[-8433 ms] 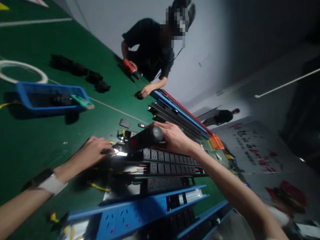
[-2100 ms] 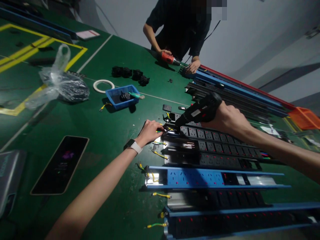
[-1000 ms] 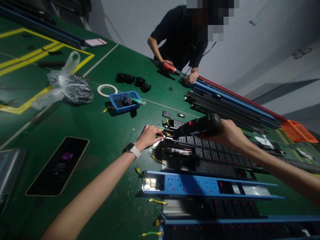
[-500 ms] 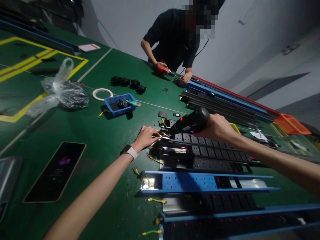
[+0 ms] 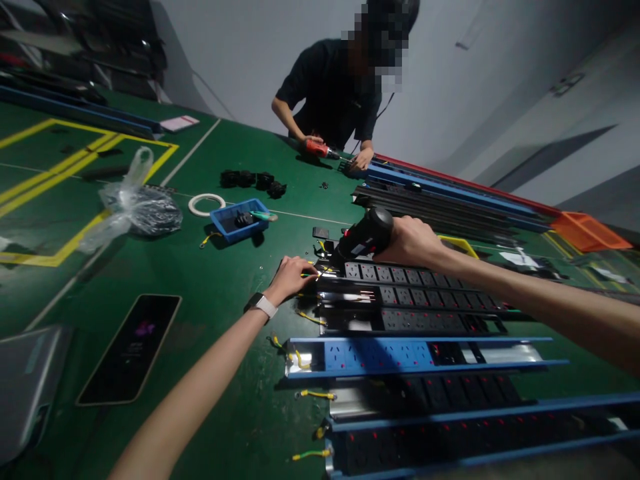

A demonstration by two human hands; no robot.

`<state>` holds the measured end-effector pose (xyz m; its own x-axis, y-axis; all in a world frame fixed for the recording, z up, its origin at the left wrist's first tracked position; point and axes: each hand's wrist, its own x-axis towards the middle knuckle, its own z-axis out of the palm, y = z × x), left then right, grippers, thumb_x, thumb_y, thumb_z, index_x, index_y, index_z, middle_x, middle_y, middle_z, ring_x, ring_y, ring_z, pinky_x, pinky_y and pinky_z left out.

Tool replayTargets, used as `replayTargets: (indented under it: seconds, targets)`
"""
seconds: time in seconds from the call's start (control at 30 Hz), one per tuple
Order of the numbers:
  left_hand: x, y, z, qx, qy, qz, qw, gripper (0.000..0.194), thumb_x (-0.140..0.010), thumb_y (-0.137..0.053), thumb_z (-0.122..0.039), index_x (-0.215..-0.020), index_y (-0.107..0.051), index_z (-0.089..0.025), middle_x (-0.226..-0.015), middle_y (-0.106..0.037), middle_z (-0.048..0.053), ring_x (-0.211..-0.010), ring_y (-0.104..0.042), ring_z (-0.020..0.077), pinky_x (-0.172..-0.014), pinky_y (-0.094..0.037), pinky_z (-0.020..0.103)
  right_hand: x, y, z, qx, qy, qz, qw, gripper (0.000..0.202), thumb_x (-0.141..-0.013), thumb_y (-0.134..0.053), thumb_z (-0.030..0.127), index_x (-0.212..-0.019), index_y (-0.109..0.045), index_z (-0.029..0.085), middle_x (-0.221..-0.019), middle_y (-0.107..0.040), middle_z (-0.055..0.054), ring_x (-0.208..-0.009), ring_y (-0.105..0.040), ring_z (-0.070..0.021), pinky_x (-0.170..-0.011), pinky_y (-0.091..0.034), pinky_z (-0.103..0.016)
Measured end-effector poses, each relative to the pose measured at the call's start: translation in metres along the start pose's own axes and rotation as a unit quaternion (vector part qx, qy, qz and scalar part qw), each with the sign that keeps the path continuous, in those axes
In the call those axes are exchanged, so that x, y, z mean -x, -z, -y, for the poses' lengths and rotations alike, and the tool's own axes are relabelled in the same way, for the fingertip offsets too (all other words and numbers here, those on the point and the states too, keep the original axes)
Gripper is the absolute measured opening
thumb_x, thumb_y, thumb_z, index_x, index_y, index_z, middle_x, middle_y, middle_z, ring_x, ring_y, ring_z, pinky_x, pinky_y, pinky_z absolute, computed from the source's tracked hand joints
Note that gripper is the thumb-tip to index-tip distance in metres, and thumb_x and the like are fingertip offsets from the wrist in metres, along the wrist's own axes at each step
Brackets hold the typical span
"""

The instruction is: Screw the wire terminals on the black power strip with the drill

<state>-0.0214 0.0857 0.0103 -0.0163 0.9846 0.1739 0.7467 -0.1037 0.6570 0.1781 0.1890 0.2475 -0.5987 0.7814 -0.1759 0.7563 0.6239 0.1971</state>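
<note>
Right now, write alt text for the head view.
The right hand holds a black electric screwdriver at the end of a black power strip, where the left hand pinches a wire. Across the green table, another person works.

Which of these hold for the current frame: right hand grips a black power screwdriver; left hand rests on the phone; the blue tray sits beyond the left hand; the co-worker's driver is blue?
1. The right hand grips a black power screwdriver. True.
2. The left hand rests on the phone. False: it is at the end of a black socket strip.
3. The blue tray sits beyond the left hand. True.
4. The co-worker's driver is blue. False: it is red-orange.
</note>
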Motion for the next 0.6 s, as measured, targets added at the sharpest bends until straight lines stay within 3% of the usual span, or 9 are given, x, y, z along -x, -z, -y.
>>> replayTargets:
  seconds: [0.17,0.33,0.47,0.6]
  targets:
    - [0.001,-0.003,0.003,-0.018,-0.006,0.002,1.000,0.032,-0.093,-0.060,-0.052,-0.101,-0.077,-0.026,-0.109,-0.076,0.005,-0.101,-0.063,0.0238,-0.089,-0.036,0.038,-0.001,0.003,-0.003,-0.010,0.040,0.003,0.999,0.039,-0.072,-0.072,0.039,-0.104,-0.069,0.017,-0.100,-0.072,-0.014,-0.091,-0.066,-0.0296,-0.071,-0.045,-0.033]
    - [0.000,-0.002,0.000,-0.030,0.012,0.010,0.999,0.025,-0.091,-0.065,-0.046,-0.100,-0.077,-0.026,-0.106,-0.076,0.006,-0.101,-0.063,0.0231,-0.091,-0.039,0.038,-0.005,0.012,-0.007,-0.041,0.057,0.032,0.997,0.043,-0.067,-0.080,0.047,-0.100,-0.072,0.021,-0.093,-0.073,-0.007,-0.085,-0.068,-0.0234,-0.066,-0.047,-0.028]
    - [-0.002,0.004,-0.009,-0.058,0.014,0.020,0.998,0.021,-0.090,-0.066,-0.040,-0.098,-0.078,-0.025,-0.102,-0.077,0.006,-0.099,-0.063,0.0224,-0.091,-0.041,0.037,0.004,0.033,-0.006,-0.025,0.054,-0.015,0.998,0.051,-0.062,-0.081,0.056,-0.097,-0.073,0.020,-0.083,-0.070,-0.009,-0.076,-0.067,-0.0271,-0.059,-0.045,-0.031]
    - [0.001,0.015,-0.016,-0.077,-0.005,0.027,0.997,0.017,-0.090,-0.067,-0.036,-0.096,-0.079,-0.025,-0.098,-0.077,0.006,-0.098,-0.062,0.0223,-0.088,-0.044,0.035,0.024,0.046,-0.017,-0.012,0.040,-0.062,0.997,0.045,-0.067,-0.075,0.058,-0.092,-0.073,0.021,-0.078,-0.068,-0.008,-0.072,-0.065,-0.0255,-0.057,-0.042,-0.031]
